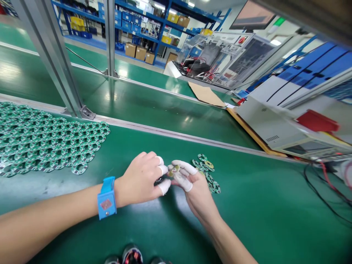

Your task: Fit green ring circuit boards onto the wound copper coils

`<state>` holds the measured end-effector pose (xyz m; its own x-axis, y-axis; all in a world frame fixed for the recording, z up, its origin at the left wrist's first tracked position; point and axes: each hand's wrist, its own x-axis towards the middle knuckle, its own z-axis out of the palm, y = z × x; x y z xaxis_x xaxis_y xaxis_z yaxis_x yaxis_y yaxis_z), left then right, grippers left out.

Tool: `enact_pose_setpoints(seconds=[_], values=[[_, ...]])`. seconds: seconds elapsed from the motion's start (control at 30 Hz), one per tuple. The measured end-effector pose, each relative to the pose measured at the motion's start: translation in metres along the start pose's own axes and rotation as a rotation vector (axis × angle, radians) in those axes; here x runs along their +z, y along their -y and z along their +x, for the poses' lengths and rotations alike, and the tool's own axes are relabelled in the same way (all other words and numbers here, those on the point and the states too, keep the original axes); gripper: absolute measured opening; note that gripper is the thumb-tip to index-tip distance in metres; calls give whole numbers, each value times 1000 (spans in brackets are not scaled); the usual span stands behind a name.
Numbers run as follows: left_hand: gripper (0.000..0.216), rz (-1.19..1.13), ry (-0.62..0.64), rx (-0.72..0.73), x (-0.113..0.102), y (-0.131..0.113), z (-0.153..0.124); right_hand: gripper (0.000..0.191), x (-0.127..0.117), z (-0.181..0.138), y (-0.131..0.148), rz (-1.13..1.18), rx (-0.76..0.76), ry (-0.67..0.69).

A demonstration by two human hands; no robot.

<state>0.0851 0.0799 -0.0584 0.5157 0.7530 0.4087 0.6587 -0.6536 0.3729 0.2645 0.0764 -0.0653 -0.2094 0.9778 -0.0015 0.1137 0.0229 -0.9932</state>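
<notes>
The fingers (pixel 164 187) of the left hand (pixel 141 179), tipped with white finger covers, are curled nearly closed round a dark part (pixel 158 180), mostly hidden, so I cannot tell its form. The right hand (pixel 200 192), also in white finger covers, has thumb and fingers almost together, pinching a small yellow-green part (pixel 174 171). This part sits between the two hands, just beside the left fingertips; from my head view I cannot tell whether these touch it. A blue strap (pixel 107 198) encircles the left wrist. Just beyond the right hand, a small group of green rings (pixel 216 187) lies loosely on the green table (pixel 264 205). To the left, well apart from that group, I see a large overlapping sheet of green rings (pixel 49 143). At the bottom edge, nearest the body, stand round metal parts (pixel 132 254) with copper-coloured interiors, partly cut off. A metal rail (pixel 165 132) runs across the table beyond the hands. On the far right are a grey box (pixel 271 126) and loose cables (pixel 316 190); blue shelves (pixel 162 29) stand in the background.
</notes>
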Motion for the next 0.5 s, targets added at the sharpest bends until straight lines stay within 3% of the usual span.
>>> enact_pose_setpoints(seconds=[0.07,0.17,0.33,0.5], values=[[24,73,19,74,3,0,-2,37,4,1,2,180,147,19],[24,9,39,-9,1,-1,1,41,6,1,4,179,204,51],[17,-399,94,-241,-7,-2,9,49,-5,0,3,-242,-188,-28],[20,-554,147,-294,-6,-1,11,33,-13,-3,3,-695,-498,-22]])
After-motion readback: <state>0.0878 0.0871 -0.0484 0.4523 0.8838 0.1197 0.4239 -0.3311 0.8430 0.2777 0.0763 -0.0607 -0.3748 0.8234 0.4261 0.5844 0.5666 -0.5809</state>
